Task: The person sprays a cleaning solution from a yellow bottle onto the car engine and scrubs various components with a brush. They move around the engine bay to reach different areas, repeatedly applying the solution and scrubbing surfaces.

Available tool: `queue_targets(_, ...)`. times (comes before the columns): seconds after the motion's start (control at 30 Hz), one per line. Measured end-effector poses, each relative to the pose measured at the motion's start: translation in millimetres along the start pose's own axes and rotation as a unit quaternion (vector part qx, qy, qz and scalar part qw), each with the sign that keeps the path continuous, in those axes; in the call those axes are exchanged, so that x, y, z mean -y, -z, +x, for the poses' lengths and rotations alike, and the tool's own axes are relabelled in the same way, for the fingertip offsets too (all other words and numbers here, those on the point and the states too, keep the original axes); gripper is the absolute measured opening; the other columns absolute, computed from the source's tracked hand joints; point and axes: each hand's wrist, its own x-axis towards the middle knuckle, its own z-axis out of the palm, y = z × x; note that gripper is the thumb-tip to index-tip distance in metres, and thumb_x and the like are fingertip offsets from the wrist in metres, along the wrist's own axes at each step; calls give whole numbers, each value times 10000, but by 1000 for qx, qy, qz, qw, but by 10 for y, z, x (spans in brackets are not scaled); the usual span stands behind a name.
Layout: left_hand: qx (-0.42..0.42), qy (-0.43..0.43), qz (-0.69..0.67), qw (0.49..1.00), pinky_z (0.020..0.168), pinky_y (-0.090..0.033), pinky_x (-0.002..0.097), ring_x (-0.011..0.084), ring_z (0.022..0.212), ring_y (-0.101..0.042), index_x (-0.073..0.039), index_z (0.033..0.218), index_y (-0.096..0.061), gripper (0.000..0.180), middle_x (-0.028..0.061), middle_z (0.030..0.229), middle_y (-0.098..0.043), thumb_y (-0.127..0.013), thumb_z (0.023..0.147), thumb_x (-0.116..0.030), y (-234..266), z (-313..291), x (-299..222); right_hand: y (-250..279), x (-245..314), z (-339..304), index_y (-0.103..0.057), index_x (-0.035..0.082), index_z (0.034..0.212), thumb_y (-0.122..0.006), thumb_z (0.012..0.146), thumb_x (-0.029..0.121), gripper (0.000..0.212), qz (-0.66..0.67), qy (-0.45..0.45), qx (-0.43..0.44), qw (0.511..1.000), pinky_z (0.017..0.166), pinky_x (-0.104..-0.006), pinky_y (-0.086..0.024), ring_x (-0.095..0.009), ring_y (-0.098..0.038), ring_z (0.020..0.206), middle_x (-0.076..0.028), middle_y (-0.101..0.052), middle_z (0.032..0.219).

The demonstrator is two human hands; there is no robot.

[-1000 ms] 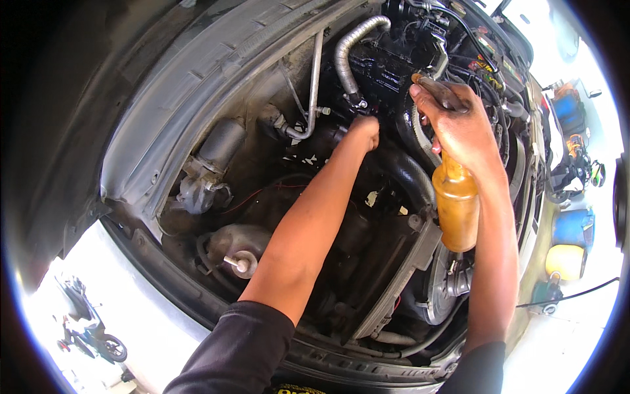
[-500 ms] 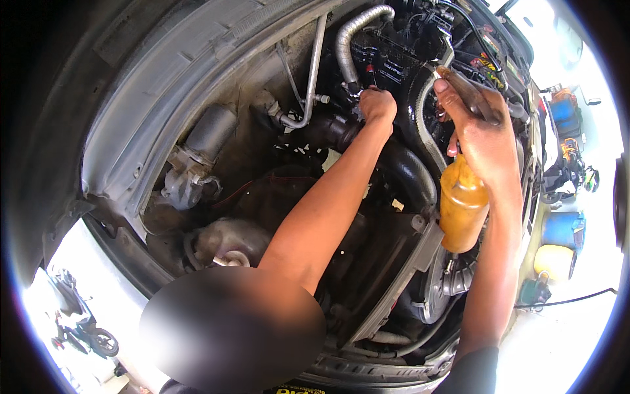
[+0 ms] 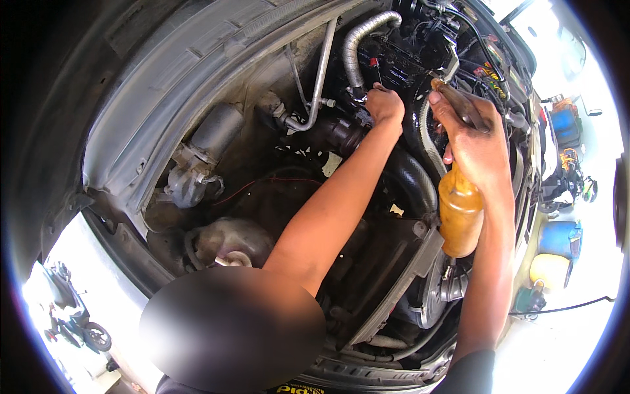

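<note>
Open engine bay of a car, grimy and dark, bright floor beyond it on both sides. Spray bottle (image 3: 461, 223), yellow-amber, hangs over the right side of the bay; right hand (image 3: 478, 134) wraps its neck, just under the dark spray head (image 3: 462, 108). Cannot tell whether the trigger is squeezed. Judged by look: light to middling weight, thin plastic that gives when pressed, hard head, hardly fragile. Smudged wall may be slippery if oily; best hold is the narrow neck, palm behind, fingers to the trigger. Contents: no clear liquid line.

Pale rounded tank (image 3: 233, 240) sits low in the bay, partly covered; inside not visible. Farther in, left hand (image 3: 385, 105) is curled beside the lower end of a silver hose (image 3: 352, 59); its grip is hidden, cannot tell what it holds. Grey canister (image 3: 220, 128) stands leftward, closed.

Off on the floor, right: yellow container (image 3: 550, 270) next to blue container (image 3: 561, 240), contents unseen. Motorbike (image 3: 75, 322) far left.
</note>
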Motion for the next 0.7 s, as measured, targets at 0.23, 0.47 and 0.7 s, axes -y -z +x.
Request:
queue_targets(0.23,105,215,-198,951,642,-526,484,338,739,-682,-36,1249,-739,259,181,900,-697,-543,1167,-184,97,187,90,-5,-32,12,-829,25,1396,-824,1109,378,455,-56,-2,-7,998,543,-297,-498,-110,-623,564,-52,-714,853)
queue_targets(0.47,110,97,-75,986,784,-608,522,433,933,-765,64,1306,-730,471,268,1104,-764,-469,1227,-320,-21,321,214,-39,-223,365,-824,58,1432,-749,1144,433,479,-128,42,57,989,639,-384,-595,-205,-737,595,-144,-785,972)
queue_targets(0.7,111,212,-193,952,937,-683,537,455,1154,-828,73,1398,-720,528,304,1323,-808,-495,1240,-378,125,241,9,-151,-344,355,-827,-4,1301,-816,1115,437,478,-30,-8,33,999,496,-297,-467,-101,-563,521,-10,-624,780)
